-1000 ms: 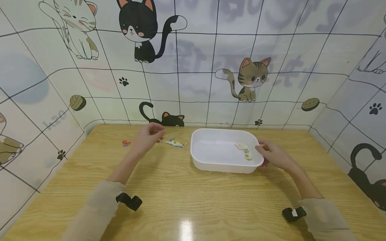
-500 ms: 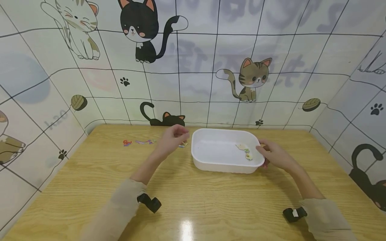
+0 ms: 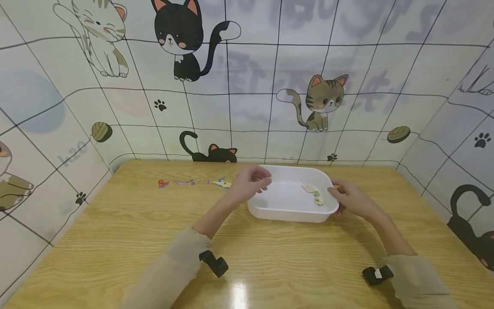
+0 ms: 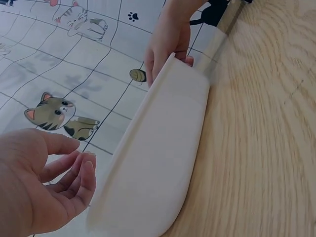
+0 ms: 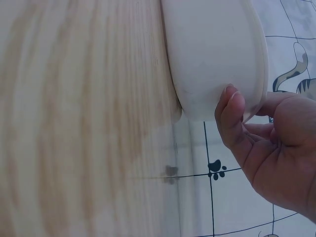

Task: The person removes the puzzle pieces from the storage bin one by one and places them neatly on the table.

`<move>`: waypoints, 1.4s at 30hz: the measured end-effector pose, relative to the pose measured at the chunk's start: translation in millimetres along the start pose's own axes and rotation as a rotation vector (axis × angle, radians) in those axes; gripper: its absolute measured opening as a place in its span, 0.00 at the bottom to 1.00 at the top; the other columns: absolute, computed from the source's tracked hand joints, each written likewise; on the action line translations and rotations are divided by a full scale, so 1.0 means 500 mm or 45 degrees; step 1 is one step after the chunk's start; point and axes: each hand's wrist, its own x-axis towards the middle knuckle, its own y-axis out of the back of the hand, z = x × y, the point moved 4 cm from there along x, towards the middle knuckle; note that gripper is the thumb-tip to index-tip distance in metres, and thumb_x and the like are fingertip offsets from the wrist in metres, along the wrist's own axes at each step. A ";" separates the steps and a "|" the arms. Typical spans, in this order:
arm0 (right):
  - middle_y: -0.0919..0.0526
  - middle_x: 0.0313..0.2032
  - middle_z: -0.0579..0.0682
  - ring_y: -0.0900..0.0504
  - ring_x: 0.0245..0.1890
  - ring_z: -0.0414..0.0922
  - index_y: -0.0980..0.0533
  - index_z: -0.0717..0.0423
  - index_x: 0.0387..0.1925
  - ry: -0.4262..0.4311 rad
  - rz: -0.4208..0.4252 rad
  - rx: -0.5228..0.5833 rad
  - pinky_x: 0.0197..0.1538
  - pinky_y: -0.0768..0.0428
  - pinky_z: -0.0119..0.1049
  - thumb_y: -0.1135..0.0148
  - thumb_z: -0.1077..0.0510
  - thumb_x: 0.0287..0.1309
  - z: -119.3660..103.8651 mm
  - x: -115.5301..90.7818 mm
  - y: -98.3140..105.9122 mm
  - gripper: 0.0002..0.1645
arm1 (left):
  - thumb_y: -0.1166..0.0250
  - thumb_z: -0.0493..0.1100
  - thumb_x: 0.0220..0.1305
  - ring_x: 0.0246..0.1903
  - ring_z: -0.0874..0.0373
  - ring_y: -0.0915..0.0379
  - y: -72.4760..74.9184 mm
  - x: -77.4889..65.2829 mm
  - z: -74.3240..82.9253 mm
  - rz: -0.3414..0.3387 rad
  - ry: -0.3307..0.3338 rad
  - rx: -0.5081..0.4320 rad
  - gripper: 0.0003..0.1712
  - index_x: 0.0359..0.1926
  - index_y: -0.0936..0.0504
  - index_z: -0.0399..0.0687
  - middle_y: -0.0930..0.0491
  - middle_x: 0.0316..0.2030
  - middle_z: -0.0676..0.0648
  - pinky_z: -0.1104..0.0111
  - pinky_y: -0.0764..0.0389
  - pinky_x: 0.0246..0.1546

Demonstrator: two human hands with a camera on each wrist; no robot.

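White tray (image 3: 291, 215) being gripped at its right end by right hand (image 3: 354, 199), left hand (image 3: 248, 185) being poised, loosely curled, near its left end

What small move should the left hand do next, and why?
Perhaps lower the left hand into the white, oblong, plastic-looking tray and pinch a small, flat yellow piece, material unclear. The hand is at the tray's left end, its fingers seem to hold nothing, the piece lies inside, and the right hand grips the opposite end.
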 end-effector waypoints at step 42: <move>0.19 0.37 0.63 0.20 0.22 0.47 0.44 0.76 0.69 0.011 0.006 0.026 0.26 0.17 0.41 0.53 0.58 0.79 -0.004 -0.004 0.000 0.30 | 0.31 0.38 0.65 0.30 0.59 0.22 -0.229 0.127 -0.043 -0.313 0.353 0.207 0.12 0.48 0.17 0.38 0.20 0.31 0.50 0.73 0.21 0.31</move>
